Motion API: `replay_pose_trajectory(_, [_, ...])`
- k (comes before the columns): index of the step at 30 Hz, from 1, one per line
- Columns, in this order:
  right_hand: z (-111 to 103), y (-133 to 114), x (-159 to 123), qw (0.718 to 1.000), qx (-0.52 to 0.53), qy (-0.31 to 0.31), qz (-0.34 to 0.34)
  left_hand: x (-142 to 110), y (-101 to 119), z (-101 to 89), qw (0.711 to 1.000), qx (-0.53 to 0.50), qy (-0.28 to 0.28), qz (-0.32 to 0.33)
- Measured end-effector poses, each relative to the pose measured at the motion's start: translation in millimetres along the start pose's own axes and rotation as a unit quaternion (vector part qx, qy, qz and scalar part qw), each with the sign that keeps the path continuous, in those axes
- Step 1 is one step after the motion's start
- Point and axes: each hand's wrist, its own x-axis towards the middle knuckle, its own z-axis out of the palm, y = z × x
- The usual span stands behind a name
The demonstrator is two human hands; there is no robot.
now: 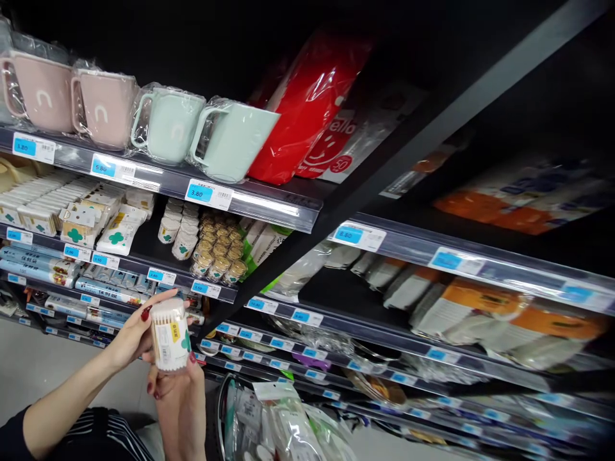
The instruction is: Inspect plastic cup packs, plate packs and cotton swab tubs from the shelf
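A small clear tub of cotton swabs (170, 335) is held up in front of the shelves, its white and yellow label with a green mark facing me. My left hand (135, 334) grips it from the left, thumb along the upper side and the other fingers behind it. From below, my right hand (179, 379) supports the base, its thumb at the lower right corner. Both hands have dark red nails. Just beyond the hands, the shelf carries similar white tubs (185, 238) and gold-topped containers (221, 253).
Wrapped pink mugs (106, 105) and pale green mugs (169, 121) line the upper shelf beside red packets (307, 109). A dark slanting post (336, 202) divides the shelving. Packaged goods (288, 416) fill a dark-rimmed basket below right. Boxes of cling film (113, 289) lie lower left.
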Motion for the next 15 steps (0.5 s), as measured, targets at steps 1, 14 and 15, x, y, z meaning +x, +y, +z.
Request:
replay_pose_trajectory(1, [2,1,0,1.0,0.014,0.001,0.022,0,-1,1.1,1.0,-0.016,-0.014,0.004])
replay_pose_trajectory(14, [5,10,-5,0.985,0.082,-0.033,0.146,-1,-11,9.4,0.998,-0.042,0.041,-0.003])
replay_pose_trajectory(15, [4,10,-6,0.986,0.083,-0.033,0.142,0,-12,10.3,0.998,-0.05,0.037,-0.004])
